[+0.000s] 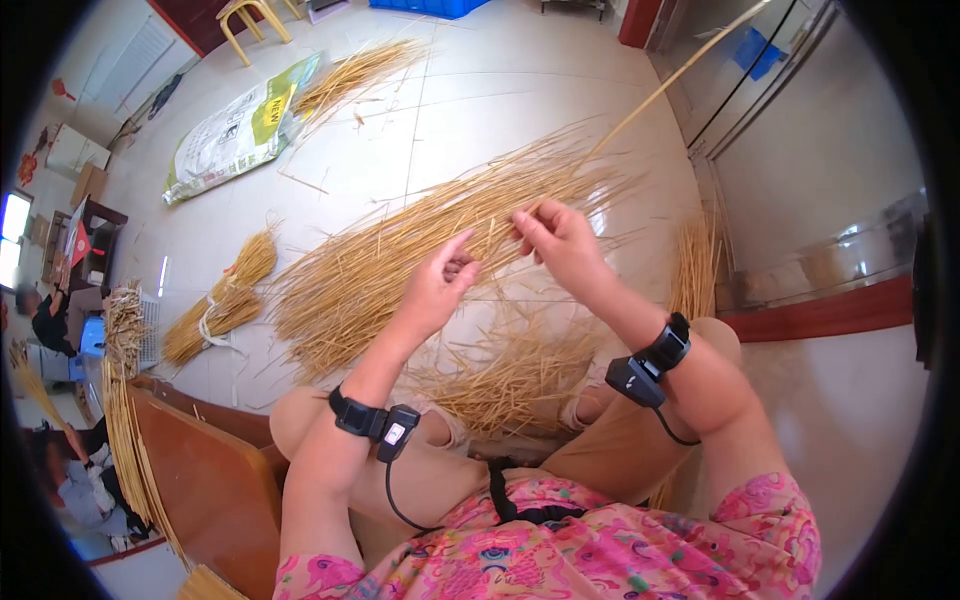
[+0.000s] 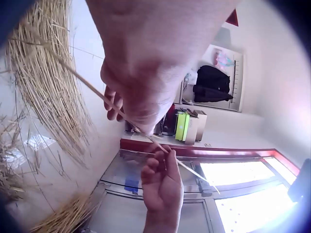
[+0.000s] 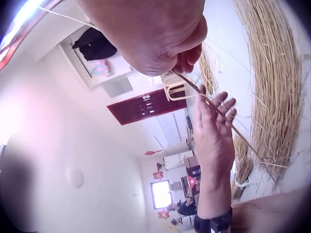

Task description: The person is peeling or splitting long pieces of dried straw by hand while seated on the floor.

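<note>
My right hand (image 1: 568,243) pinches a long straw stalk (image 1: 680,72) between thumb and fingertips, above the straw on the floor. One end of it slants up past that hand towards the glass doors. Facing it, my left hand (image 1: 436,288) has loosely bent fingers and a gap between thumb and index finger. In the right wrist view the stalk (image 3: 243,138) runs across the left fingers (image 3: 221,112). Beneath both hands a broad layer of loose straw (image 1: 370,270) lies spread on the tiles. Short straw scraps (image 1: 520,375) are heaped between my feet.
A tied straw bundle (image 1: 225,295) lies at the left. Behind it is a printed sack (image 1: 235,130) with straw sticking out. A wooden chair or bench (image 1: 205,470) stands by my left knee, more straw (image 1: 697,265) by the glass doors (image 1: 830,170). Other people sit at the far left.
</note>
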